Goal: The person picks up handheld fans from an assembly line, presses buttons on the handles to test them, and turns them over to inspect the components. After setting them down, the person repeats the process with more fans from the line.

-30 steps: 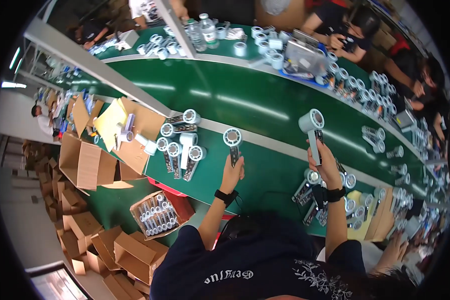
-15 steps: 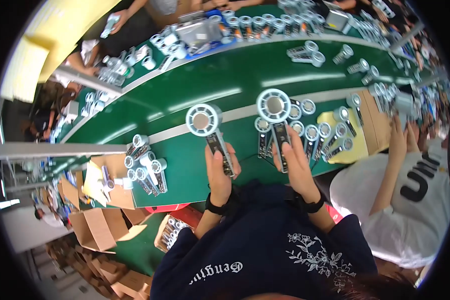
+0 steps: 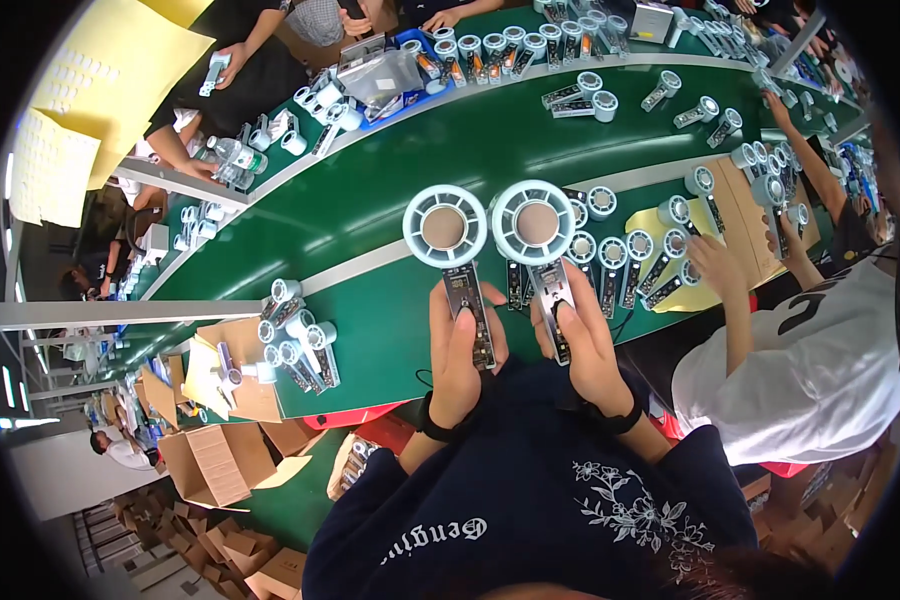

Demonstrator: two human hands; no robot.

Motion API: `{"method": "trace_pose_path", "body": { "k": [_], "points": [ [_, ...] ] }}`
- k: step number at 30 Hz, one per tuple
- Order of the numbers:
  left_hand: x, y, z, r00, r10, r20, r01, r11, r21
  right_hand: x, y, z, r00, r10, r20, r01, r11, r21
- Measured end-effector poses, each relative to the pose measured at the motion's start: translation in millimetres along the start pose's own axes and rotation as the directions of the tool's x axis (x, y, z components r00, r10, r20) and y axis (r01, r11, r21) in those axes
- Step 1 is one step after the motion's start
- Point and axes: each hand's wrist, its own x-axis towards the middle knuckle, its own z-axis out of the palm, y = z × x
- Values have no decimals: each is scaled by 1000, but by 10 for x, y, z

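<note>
Upright in my left hand (image 3: 454,362) is a handheld fan (image 3: 445,228), pale blue-white with a round grilled head and a dark circuit board exposed along its handle. A matching handheld fan (image 3: 534,226) stands in my right hand (image 3: 592,350), its head beside the first one. Both thumbs lie on the handles, with the fingers wrapped behind. Past my right hand, several similar fans (image 3: 612,252) lie on the green bench. Another cluster of fans (image 3: 298,335) rests on the bench to the left.
A co-worker's hand (image 3: 717,268) is at the fans on a yellow sheet (image 3: 682,290) at right. Beyond a pale rail runs a green conveyor (image 3: 370,215) carrying several fans. A metal bar (image 3: 130,314) crosses at left, above an open cardboard box (image 3: 215,465).
Both fans have come closer together, heads now nearly touching, faces turned more toward me. The co-worker at right has reached a hand to the fans on the yellow sheet. The view has shifted slightly.
</note>
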Motion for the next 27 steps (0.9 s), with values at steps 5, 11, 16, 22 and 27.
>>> {"method": "trace_pose_path", "body": {
  "k": [5, 11, 16, 22, 27],
  "points": [
    [-34, -56, 20, 999, 48, -9, -48, 999, -23, 55, 28, -23, 1000, -2, 7, 3, 997, -71],
    [-36, -37, 25, 998, 52, -34, -52, 999, -8, 70, 66, 6, 1000, 13, 10, -12, 998, -62],
    [-23, -11, 49, 997, 43, -64, -39, 997, 63, 102, 79, -1, 1000, 2, 30, 0, 998, -61],
    [-4, -27, 73, 995, 51, -80, -46, 997, 64, 110, 57, -7, 999, -11, 31, 13, 999, -45],
    [17, -27, 78, 995, 44, -89, -33, 992, 121, 132, 31, -2, 1000, 2, 30, 0, 998, -67]
  ]
}}
